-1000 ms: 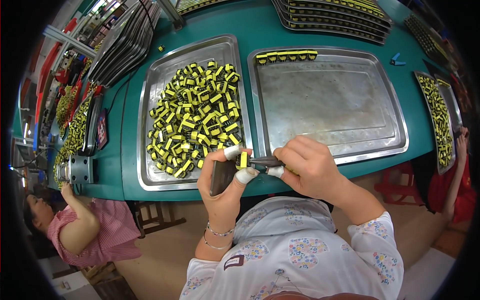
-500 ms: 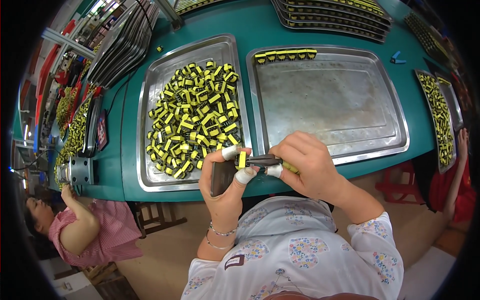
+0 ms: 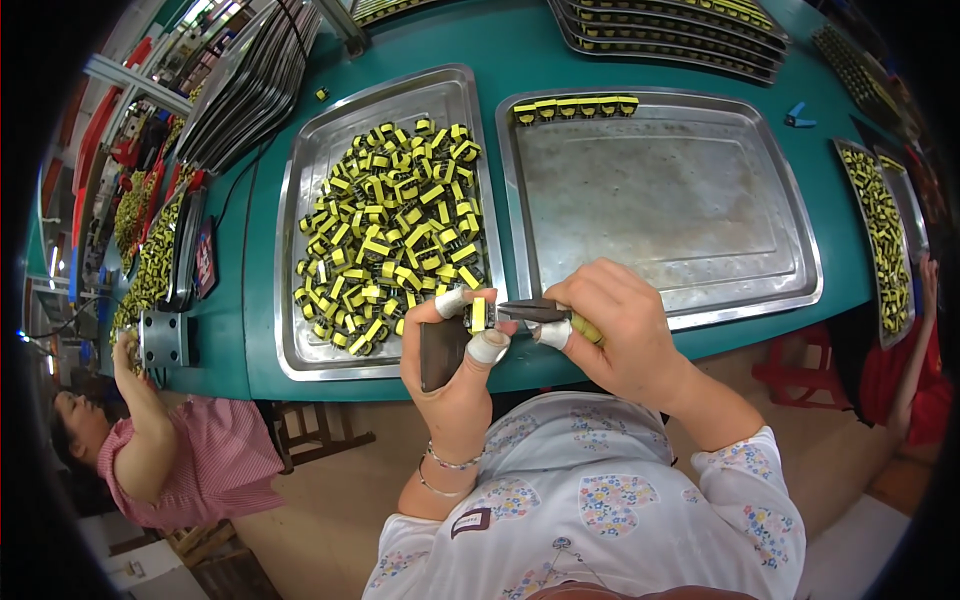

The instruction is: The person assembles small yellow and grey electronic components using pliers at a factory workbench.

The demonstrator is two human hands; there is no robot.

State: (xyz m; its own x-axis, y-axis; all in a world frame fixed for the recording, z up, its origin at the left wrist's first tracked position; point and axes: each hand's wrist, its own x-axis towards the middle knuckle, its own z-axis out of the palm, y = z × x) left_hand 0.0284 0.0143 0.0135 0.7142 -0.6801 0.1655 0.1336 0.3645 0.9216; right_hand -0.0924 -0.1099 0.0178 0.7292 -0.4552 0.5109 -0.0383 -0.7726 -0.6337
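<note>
My left hand (image 3: 462, 405), closed, pinches a small yellow-and-black transformer (image 3: 479, 314) between white-taped finger and thumb. A dark flat block (image 3: 440, 355) also rests in that palm. From the right, my right hand (image 3: 622, 325) grips pliers (image 3: 532, 312) with yellow-green handles. Their dark jaws point at the transformer's right side; whether they touch its pins I cannot tell. Behind my left hand, a heap of similar transformers (image 3: 390, 240) fills much of a metal tray (image 3: 284, 255). A second metal tray (image 3: 660, 210), beyond my right hand, has a short row of transformers (image 3: 575, 107) along its far edge.
Stacked trays of transformers (image 3: 670, 45) stand at the back right, with blue-handled cutters (image 3: 797, 115) nearby. Leaning thin trays (image 3: 240, 95) and a metal block (image 3: 165, 340) are on the left. Co-workers sit at both sides; one wears a pink striped top (image 3: 205, 450).
The transformer and my left fingertips have shifted slightly left, and the plier jaws now show more gap from its body. At far left, the co-worker's arm has risen.
</note>
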